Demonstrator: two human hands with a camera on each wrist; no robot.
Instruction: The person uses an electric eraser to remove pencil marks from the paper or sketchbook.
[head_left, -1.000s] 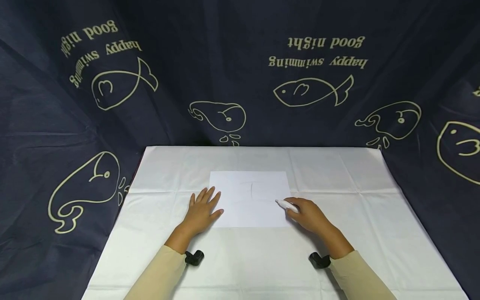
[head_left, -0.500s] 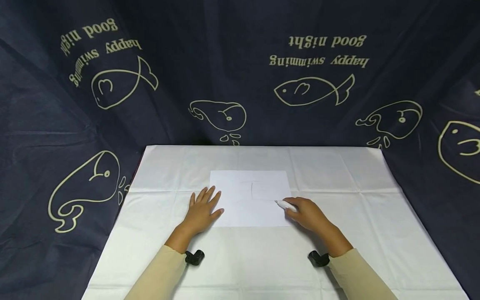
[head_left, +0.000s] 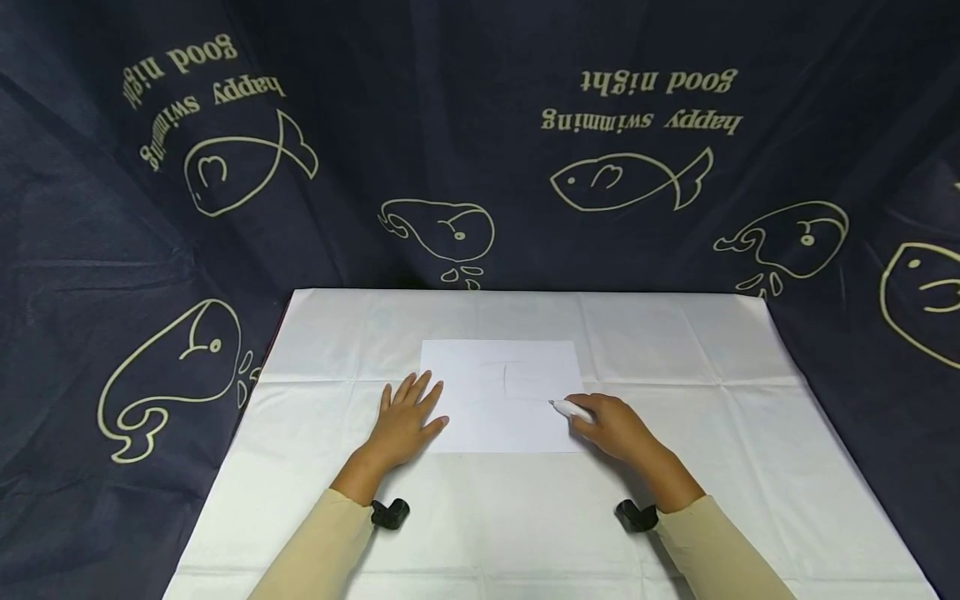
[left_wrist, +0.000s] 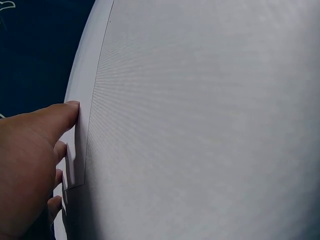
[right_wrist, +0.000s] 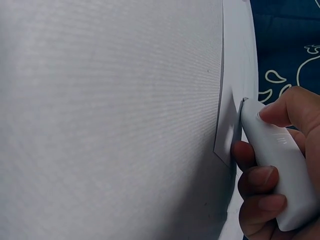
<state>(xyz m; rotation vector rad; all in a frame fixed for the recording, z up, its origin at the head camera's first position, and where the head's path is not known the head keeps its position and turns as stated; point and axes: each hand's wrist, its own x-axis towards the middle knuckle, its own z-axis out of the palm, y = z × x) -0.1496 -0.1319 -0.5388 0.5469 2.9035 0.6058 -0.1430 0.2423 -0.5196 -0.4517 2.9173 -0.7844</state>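
- Head view: looks like working a white, rounded, plastic-looking hand tool (head_left: 573, 410) w/ narrow tip over a thin, white, rectangular paper sheet (head_left: 480, 429), laid flat on a creased white cloth (head_left: 480, 533).
- For a good pass: press lightly & evenly, hold a const. low angle, move from the arm rather than twisting at the wrist.
- Pin the sheet flat; watch for creep or buckling, esp. nr the tip.
- Leave spare fingers out of the tip's path, in case of a sharp edge.
- Check direction against the faint, thin, greyish lines (head_left: 505, 381), incl. an upright stroke left of the tip.
- Re tool: gripped in the R hand (head_left: 618, 433), w/ thumb along the top & fingers curled beneath, per right wrist view. Points forward & left, past the fingertips, over the sheet's right part.
- Steadying w/ the L hand (head_left: 401, 429): spread across the sheet's left edge, grasping nothing, well apart from the tool.
- Can't quite tell fr. these angles if touching paper w/ the tip or just above.
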